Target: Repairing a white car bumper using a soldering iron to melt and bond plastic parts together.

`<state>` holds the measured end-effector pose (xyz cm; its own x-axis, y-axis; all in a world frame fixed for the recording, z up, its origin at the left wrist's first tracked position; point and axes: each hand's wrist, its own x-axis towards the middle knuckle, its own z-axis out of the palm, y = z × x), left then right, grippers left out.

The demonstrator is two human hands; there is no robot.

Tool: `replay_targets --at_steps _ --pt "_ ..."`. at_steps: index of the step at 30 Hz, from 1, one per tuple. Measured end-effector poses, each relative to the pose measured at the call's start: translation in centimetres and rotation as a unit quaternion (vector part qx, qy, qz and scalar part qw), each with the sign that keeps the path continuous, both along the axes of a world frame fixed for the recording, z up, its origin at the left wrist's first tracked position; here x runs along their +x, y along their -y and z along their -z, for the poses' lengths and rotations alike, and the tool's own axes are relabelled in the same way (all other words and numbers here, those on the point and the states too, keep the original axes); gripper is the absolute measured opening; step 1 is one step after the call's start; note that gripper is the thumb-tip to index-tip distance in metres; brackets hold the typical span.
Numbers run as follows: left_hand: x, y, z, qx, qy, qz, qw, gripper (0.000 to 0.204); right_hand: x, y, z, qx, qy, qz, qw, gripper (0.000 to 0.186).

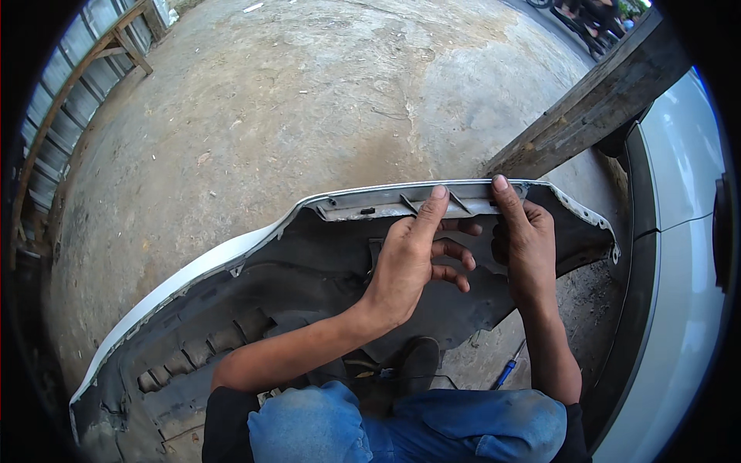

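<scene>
A white car bumper (202, 266) stands on edge before me, its dark inner side facing me. My left hand (413, 251) is at the middle of its top flange (351, 210). The left thumb presses on the rim, and the other fingers curl loosely below it, spaced apart. Just to the right, my right hand (527, 251) grips the same flange. Its thumb lies on the rim while its fingers curl underneath, partly hidden by the hand. Small ribs (460, 204) and slots show along the flange between and beside my hands.
A blue-handled screwdriver (505, 374) lies on the ground by my right knee. A wooden post (575, 108) slants beyond the bumper. A pale car body (679, 255) stands close on the right. A wooden frame (73, 73) lines the left wall; motorbikes (590, 27) are far right.
</scene>
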<state>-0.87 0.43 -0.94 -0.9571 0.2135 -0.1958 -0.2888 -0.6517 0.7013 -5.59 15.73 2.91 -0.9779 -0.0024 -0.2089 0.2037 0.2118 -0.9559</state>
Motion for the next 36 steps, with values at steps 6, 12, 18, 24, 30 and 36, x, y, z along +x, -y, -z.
replay_targets --at_steps 6,12,18,24,30,36 --pt "-0.7 0.3 1.0 -0.024 0.028 -0.036 0.999 0.066 -0.2 0.1 0.2 -0.007 0.003 0.013 1.0 0.043" --pt "-0.8 0.1 0.9 -0.07 0.022 -0.067 0.995 0.069 0.1 0.2 -0.2 -0.006 0.011 0.013 1.0 0.048" --pt "-0.7 -0.1 0.1 -0.035 0.041 -0.098 0.994 0.058 -0.1 -0.2 -0.1 -0.005 -0.002 0.001 1.0 0.049" --pt "-1.0 -0.1 0.4 -0.022 0.014 -0.111 0.993 0.051 -0.1 -0.6 -0.3 0.028 -0.006 -0.021 0.999 0.052" --pt "-1.1 -0.2 0.5 -0.014 0.017 -0.115 0.993 0.049 2.4 -2.8 -1.8 0.035 0.019 -0.031 0.999 0.039" --pt "-1.1 -0.4 0.4 -0.012 0.027 -0.118 0.993 0.048 3.4 -3.8 -4.3 0.098 -0.089 -0.069 0.989 0.015"
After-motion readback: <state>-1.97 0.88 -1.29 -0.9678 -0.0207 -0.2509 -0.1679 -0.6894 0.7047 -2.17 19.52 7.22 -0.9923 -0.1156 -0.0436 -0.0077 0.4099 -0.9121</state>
